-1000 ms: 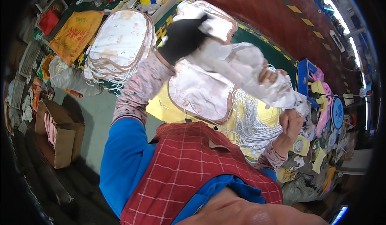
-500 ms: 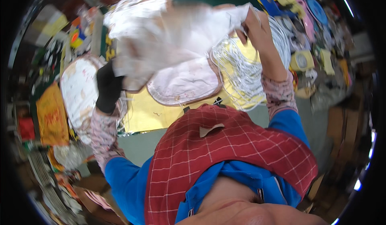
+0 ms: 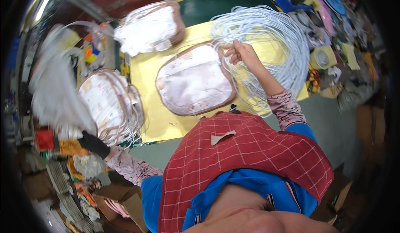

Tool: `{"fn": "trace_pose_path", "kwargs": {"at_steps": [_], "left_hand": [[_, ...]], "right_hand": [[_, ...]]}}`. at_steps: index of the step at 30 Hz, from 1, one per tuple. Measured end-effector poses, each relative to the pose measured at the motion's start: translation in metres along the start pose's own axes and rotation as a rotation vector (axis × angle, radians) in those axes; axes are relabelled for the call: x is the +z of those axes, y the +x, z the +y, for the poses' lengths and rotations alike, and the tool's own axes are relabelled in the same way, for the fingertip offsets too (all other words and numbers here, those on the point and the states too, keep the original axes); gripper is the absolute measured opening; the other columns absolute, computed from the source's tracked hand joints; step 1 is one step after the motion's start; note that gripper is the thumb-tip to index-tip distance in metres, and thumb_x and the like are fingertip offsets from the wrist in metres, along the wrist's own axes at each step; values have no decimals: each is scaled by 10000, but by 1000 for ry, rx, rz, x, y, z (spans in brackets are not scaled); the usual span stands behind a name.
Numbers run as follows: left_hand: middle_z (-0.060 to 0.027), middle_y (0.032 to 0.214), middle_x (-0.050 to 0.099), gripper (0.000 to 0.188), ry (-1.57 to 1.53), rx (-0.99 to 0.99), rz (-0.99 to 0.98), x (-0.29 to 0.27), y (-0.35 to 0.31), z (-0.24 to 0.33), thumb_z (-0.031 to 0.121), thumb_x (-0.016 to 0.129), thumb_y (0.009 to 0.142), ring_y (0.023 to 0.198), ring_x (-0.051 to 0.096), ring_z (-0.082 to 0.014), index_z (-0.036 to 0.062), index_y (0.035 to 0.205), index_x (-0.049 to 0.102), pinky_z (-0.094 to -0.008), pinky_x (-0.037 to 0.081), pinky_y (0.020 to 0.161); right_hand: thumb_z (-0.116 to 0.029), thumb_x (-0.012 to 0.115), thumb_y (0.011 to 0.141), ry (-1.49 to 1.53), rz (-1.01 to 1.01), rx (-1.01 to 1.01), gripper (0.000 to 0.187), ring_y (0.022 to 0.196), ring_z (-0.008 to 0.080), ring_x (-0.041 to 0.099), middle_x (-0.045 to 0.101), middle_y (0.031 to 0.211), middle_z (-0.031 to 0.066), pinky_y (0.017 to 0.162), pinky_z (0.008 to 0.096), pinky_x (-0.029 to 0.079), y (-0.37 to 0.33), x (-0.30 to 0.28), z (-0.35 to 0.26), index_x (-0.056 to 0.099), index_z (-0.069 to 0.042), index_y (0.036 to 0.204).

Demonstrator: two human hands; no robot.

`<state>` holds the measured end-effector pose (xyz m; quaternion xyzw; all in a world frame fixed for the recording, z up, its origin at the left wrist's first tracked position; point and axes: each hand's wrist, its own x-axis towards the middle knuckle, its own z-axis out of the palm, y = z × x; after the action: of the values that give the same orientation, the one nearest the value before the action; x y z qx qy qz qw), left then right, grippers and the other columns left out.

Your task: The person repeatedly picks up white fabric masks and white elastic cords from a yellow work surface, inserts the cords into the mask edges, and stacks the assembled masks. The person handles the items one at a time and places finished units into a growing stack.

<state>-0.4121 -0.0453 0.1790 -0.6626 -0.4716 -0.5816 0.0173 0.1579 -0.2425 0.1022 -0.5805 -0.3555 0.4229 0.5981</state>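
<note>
My left hand, in a black glove, is out at the far left. It grips the edge of a white fabric piece, which is smeared by motion beside a stack of white, brown-edged fabric panels. My bare right hand hovers by the upper right edge of another such panel, lying flat in the middle. Its fingers are loosely bent and apart, with nothing seen in them. Under and beside that hand spreads a large coil of thin white cord.
A yellow sheet covers the green table. Another pile of panels sits at the back left. Small goods, a blue round lid and a tape roll crowd the right side. A cardboard box stands at lower left.
My left hand has swung left and down, taking the white fabric piece off the middle of the table. My right hand has let go of that piece and come down to the flat panel's edge.
</note>
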Motion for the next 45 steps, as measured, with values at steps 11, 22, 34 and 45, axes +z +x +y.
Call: {"fn": "trace_pose_path", "kwargs": {"at_steps": [11,22,34,45], "left_hand": [[-151,1118,588,420,-9,497,-540,-14,-37,94,-19,535,771,1023,548,-211,-86,1184,492,-325,412,882],[-160,1095,583,365,-26,200,-269,8,-62,96,-10,496,802,1032,546,-260,-87,1158,509,-362,384,925],[-146,969,604,283,-394,-373,-279,97,-155,82,73,480,873,924,548,-211,-110,1084,524,-299,439,785],[-224,990,630,326,281,109,93,6,-8,-6,149,611,860,846,625,-261,-71,1096,567,-320,493,772]], "right_hand": [[-531,556,834,-93,-297,-671,783,1164,214,488,482,1282,159,952,343,402,75,69,-106,326,6,1355],[-179,657,822,-400,-432,-595,243,736,61,526,596,796,-13,681,211,448,78,80,-145,608,4,973],[-155,553,896,340,-190,253,295,837,130,599,625,947,69,702,253,507,-30,42,41,524,40,1116],[-209,576,860,-210,671,268,244,805,102,598,652,860,57,666,252,488,-70,-151,137,627,-11,994]]}}
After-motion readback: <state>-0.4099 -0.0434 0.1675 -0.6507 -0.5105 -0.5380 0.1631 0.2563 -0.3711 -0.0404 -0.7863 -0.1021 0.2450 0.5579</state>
